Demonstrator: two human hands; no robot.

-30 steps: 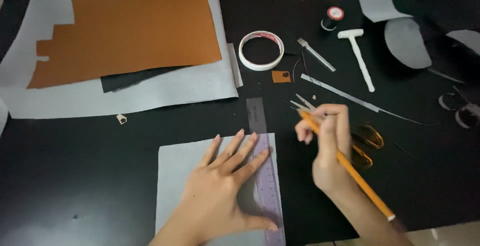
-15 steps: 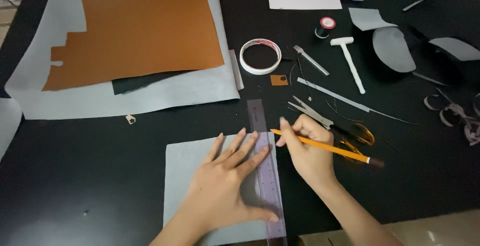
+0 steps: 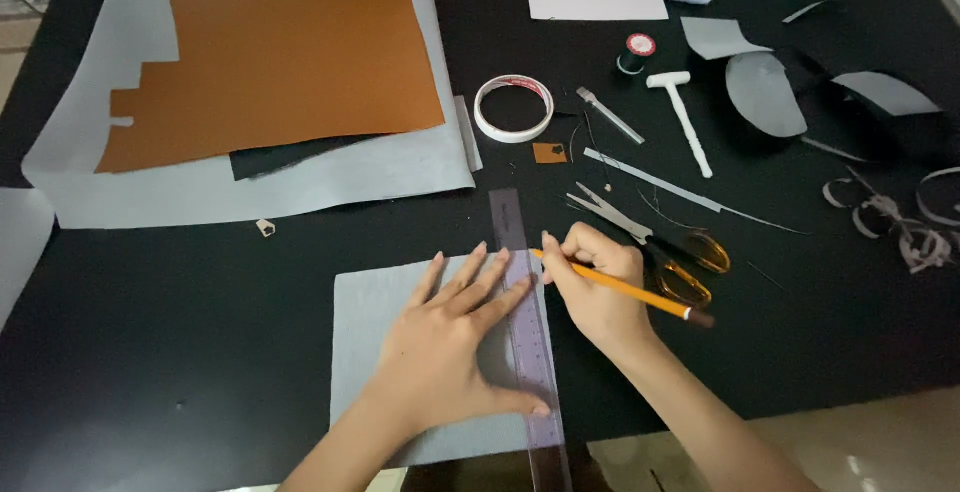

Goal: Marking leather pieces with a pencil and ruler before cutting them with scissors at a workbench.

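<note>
While the left hand (image 3: 450, 347) lies splayed flat on ruler (image 3: 527, 332) and grey sheet (image 3: 365, 337) — the right hand (image 3: 595, 287) pinches a pencil (image 3: 625, 290)

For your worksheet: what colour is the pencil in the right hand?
Yellow-orange pencil, clearest in the head view.

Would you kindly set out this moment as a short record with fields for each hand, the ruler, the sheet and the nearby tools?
Left hand: left hand flat, fingers spread, pressing on the ruler and the grey sheet
Right hand: right hand holds a yellow pencil, tip at the ruler's right edge
Ruler: purple ruler lies along the sheet's right edge
Sheet: grey sheet on the black table
Nearby: scissors beside the right hand; tape roll farther up
</note>
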